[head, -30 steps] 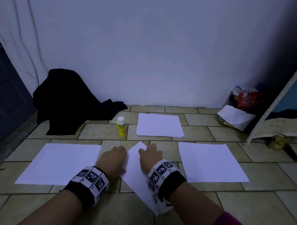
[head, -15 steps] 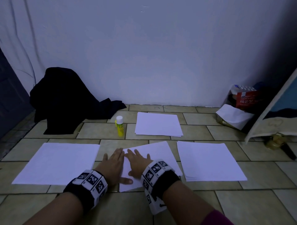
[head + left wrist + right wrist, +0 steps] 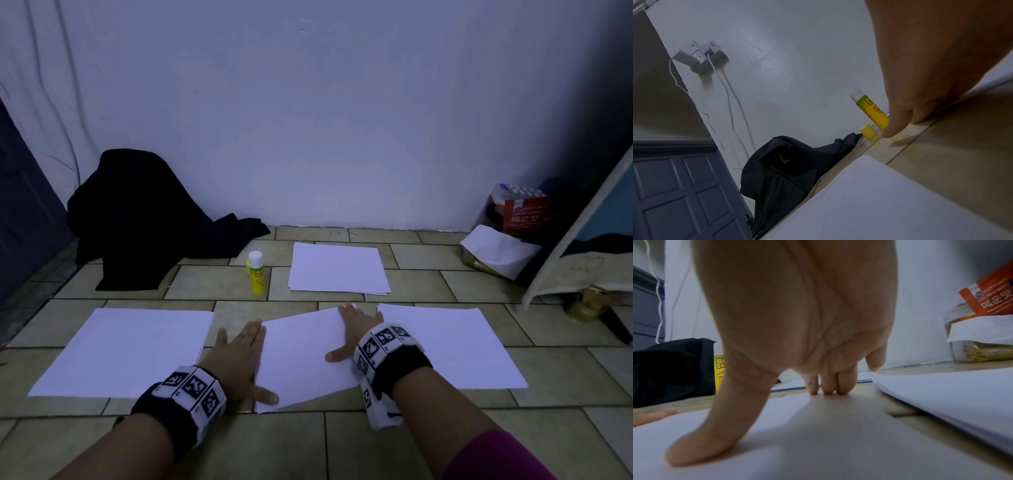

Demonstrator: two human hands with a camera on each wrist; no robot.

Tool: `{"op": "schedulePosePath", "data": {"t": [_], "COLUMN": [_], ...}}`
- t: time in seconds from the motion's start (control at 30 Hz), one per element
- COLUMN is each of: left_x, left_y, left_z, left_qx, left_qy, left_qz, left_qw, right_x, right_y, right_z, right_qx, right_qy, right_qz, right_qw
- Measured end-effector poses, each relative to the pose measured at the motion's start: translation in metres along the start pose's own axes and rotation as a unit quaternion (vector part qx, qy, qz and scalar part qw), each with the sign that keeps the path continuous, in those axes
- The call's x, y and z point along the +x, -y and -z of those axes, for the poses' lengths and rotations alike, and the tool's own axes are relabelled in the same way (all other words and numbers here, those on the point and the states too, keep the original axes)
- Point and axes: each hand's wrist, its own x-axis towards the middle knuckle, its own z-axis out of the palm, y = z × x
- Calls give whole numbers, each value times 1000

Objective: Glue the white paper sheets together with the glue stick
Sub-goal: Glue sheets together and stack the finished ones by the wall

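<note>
both flat, open hands, left hand [image 3: 239, 356] and right hand [image 3: 356, 329], press the middle sheet [image 3: 305, 353] to the floor [image 3: 376, 445], probably squaring it for gluing; glue stick [image 3: 256, 273] stands untouched beyond.

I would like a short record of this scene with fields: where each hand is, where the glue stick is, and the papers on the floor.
left hand: flat, fingers straight, on left edge of middle sheet
right hand: flat, pressing the sheet's right side
glue stick: upright on the floor, capped, untouched
other papers: left stack, right stack, far stack
dark cloth: by the wall
</note>
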Motion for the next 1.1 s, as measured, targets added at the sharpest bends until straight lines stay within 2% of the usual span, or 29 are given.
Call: {"op": "schedulePosePath", "data": {"t": [0.1,0.23,0.27,0.37,0.43,0.5,0.6,0.73,0.93,1.03,1.1], "left_x": [-8,-8,-7,1,5,3,0,4,21,23,22], "left_y": [-2,-1,-3,-12,-20,-27,-26,-15,0,4,3], "left_z": [10,22,22,12,8,11,17,12,1,0,0], "left_qx": [-25,20,23,-15,3,31,44,8,-42,-40,-30], "left_qy": [-11,-124,-139,-157,-155,-159,-139,-119,-20,-12,-12], "left_qz": [29,59,51,-40,-68,-67,-48,-13,-7,-7,-4], "left_qw": [999,990,989,987,986,985,988,993,999,999,999], "right_x": [-2,-16,-18,-17,-14,-13,-14,-16,-11,-12,-12], "right_y": [7,22,26,41,50,59,70,79,88,81,70], "right_z": [-1,-5,-7,-11,-14,-17,-23,-29,-27,-20,-14], "right_qx": [27,-24,-23,7,22,40,51,38,-4,-7,2], "right_qy": [-46,-93,-86,-67,-76,-80,-66,-80,14,38,39], "right_qz": [-33,-55,-51,-51,-65,-73,-24,38,114,134,113], "right_qw": [998,994,995,996,995,993,996,995,993,990,993]}}
